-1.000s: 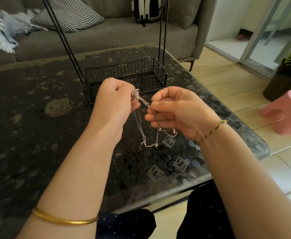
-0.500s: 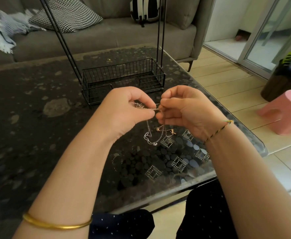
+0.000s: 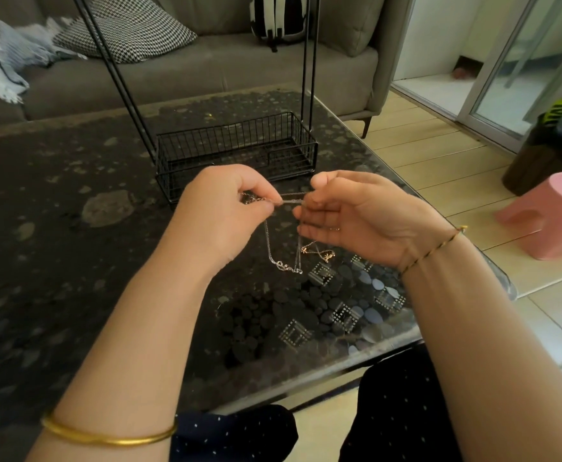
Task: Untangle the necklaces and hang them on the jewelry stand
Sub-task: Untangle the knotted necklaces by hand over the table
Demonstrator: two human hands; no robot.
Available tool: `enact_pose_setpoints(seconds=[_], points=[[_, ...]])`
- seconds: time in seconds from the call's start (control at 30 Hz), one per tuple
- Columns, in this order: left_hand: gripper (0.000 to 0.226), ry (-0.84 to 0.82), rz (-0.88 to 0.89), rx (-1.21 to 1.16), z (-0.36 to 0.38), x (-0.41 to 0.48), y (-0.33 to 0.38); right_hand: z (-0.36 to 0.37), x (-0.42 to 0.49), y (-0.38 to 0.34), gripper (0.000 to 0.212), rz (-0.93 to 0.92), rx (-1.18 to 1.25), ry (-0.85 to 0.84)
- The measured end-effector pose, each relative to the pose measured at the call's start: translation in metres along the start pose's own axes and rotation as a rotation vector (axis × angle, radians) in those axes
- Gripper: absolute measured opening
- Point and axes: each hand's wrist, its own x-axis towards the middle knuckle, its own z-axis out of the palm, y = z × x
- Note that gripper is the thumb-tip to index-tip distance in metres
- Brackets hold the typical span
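The left hand (image 3: 219, 215) and the right hand (image 3: 356, 218) are up in the middle of the frame, close together but not touching. Each hand pinches the necklaces (image 3: 286, 261) between thumb and fingers. A short bit of chain is pulled straight between the two hands. The rest hangs down in thin loops below them, one silver and one gold, over the table (image 3: 56, 228). I cannot tell if the loops touch the glass.

The jewelry stand (image 3: 236, 155) sits on the table just behind the hands. Its bottom part is a black wire basket, and thin black poles go up from it out of the top of the frame. Nothing hangs on the part that shows.

The table's right edge slants down just beside the right wrist, and its near edge runs across the lower middle. There is a lot of bare table on the left side of the frame. A pink stool (image 3: 552, 215) stands on the floor at the right, well apart from the table. A grey sofa (image 3: 206, 71) runs along the top.
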Motion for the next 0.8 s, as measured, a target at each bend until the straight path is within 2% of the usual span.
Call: enact_pose_setpoints(seconds=[0.1, 0.2, 0.27, 0.33, 0.43, 0.53, 0.63, 0.73, 0.8], points=[[0.032, 0.031, -0.024, 0.146, 0.0, 0.001, 0.001, 0.001, 0.002, 0.002, 0.019, -0.064, -0.204, 0.139], [0.039, 0.083, -0.04, 0.252, 0.001, 0.002, 0.002, 0.001, 0.005, 0.007, 0.002, -0.233, -0.77, 0.355], [0.038, 0.14, -0.039, 0.299, 0.0, 0.0, 0.004, -0.002, 0.008, 0.012, 0.014, -0.328, -1.061, 0.464], [0.038, 0.172, -0.057, 0.36, -0.002, -0.001, 0.005, -0.003, 0.011, 0.014, 0.019, -0.373, -1.194, 0.538], [0.034, 0.188, -0.118, 0.46, -0.004, 0.001, 0.004, -0.007, 0.014, 0.014, 0.018, -0.328, -1.366, 0.695], [0.025, 0.229, -0.18, 0.523, -0.007, -0.001, 0.002, -0.016, 0.017, 0.012, 0.016, -0.276, -1.408, 0.826], [0.02, 0.243, -0.235, 0.529, -0.006, -0.004, 0.001, -0.023, 0.021, 0.011, 0.014, -0.25, -1.324, 0.812], [0.025, 0.228, -0.31, 0.512, -0.002, -0.002, 0.003, -0.026, 0.021, 0.009, 0.023, -0.268, -1.111, 0.727], [0.033, 0.222, -0.362, 0.567, -0.001, -0.001, 0.003, -0.024, 0.018, 0.007, 0.027, -0.267, -0.846, 0.665]])
